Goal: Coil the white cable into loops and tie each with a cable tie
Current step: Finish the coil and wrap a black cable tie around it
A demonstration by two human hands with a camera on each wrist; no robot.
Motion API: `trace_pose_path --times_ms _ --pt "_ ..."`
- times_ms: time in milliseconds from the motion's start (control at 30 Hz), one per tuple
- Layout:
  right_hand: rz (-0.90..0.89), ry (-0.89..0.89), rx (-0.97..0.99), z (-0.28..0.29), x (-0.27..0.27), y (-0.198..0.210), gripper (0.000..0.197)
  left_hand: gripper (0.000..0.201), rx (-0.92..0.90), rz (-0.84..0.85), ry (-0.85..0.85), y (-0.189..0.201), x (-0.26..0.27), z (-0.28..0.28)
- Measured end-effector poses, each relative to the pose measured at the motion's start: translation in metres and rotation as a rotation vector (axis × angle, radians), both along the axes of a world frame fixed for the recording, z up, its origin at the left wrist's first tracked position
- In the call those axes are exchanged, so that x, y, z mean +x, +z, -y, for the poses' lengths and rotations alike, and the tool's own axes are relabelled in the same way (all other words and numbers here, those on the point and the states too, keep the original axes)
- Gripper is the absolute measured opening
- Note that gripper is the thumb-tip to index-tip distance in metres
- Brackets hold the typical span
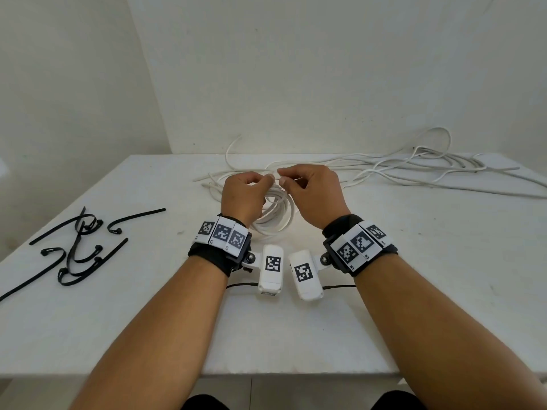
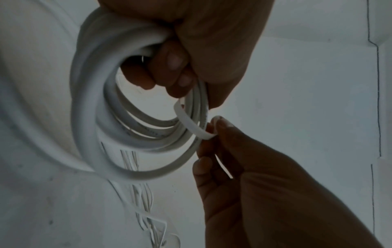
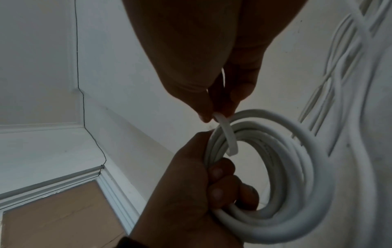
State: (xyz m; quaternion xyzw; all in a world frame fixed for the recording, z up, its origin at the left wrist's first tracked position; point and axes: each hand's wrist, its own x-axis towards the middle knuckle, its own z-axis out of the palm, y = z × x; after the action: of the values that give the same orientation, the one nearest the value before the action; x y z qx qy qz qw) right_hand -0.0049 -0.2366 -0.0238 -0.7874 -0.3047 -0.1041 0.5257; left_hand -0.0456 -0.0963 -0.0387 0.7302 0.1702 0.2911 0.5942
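Observation:
The white cable coil (image 1: 276,221) has several loops and hangs just above the white table (image 1: 414,291) at its middle. My left hand (image 1: 244,193) grips the coil (image 2: 89,117) with the fingers curled through its loops. My right hand (image 1: 309,187) pinches the cable's short flat end (image 2: 191,124) between thumb and forefinger, right beside the left hand. In the right wrist view that end (image 3: 228,134) curves over the bundle of the coil (image 3: 307,167), just above my left hand's fingers (image 3: 218,172).
Several black cable ties (image 1: 80,247) lie loose on the table's left side. More loose white cable (image 1: 414,167) sprawls along the back right edge against the wall. A few strands (image 1: 225,179) lie behind the hands.

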Motion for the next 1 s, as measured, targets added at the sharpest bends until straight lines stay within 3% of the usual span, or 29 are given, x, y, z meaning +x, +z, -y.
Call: trace_pose_path --times_ms 467,733,1000 --pt "-0.016 -0.017 -0.022 0.0095 0.0040 0.0056 0.012 0.020 0.333 0.028 -0.015 0.0030 -0.0045 0.0019" --pt "0.014 -0.002 0.001 0.0091 0.0016 0.0067 0.010 0.014 0.330 -0.003 -0.021 0.0011 -0.0029 -0.0014" --pt "-0.026 -0.001 -0.037 0.0090 0.0035 0.0054 0.010 0.020 0.479 -0.065 -0.001 0.0049 -0.0089 0.0024"
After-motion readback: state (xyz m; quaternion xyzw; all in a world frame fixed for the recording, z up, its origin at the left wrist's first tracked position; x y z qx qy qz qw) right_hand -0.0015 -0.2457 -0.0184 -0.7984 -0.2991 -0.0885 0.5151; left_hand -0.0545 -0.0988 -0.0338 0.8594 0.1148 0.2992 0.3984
